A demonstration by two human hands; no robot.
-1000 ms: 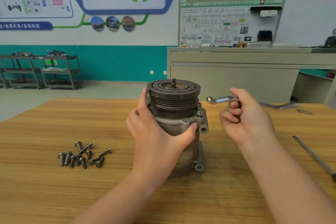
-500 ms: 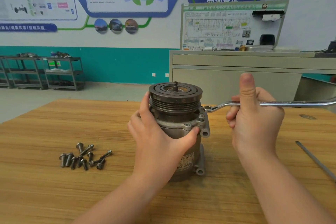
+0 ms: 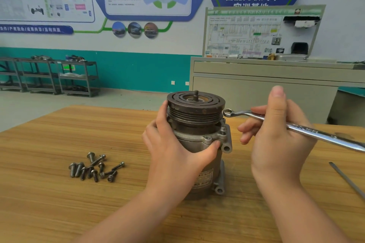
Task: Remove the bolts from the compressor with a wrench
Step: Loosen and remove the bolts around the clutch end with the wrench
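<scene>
Compressor (image 3: 199, 144) stands upright, centre of wooden table (image 3: 49, 193); left hand (image 3: 173, 156) wraps its body, fingers curled round; right hand (image 3: 276, 136) grips wrench (image 3: 292, 126), thumb straight up, ring end just beside pulley rim; loose bolts (image 3: 94, 167) lie to the left, well apart from compressor.

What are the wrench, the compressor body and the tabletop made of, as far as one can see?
The wrench looks like polished, probably chromed, steel: bright mirror-like glints run along its shaft. The compressor seems to be cast metal, likely aluminium: a dull, pale grey body, with a darker, brownish pulley on top. The table appears to be wood or a wood-look laminate: straight light-brown grain lines and a smooth surface.
</scene>
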